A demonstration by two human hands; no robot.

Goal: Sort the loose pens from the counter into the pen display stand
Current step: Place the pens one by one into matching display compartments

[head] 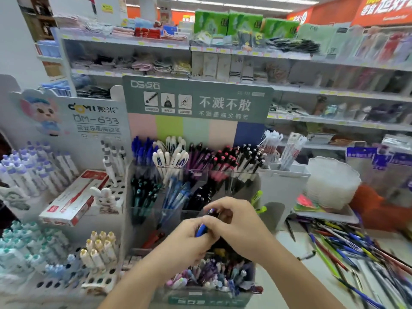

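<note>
Item: blue pen (201,230), held in front of the tiered pen display stand (196,175). Left hand (189,236) curls round its barrel; right hand (231,216) pinches the upper end. Loose pens (347,246) lie heaped on the counter (312,275) to the right.

Handling note: likely best matched to the blue-pen compartment (176,195) and dropped in upright.

Obscured: pen tip and cap hidden by fingers; motion blur; front-row contents indistinct; whether one pen or several, cannot tell.

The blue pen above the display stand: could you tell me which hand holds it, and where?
Both: the left hand grips the blue pen low on its barrel, the right hand pinches its upper end.
</note>
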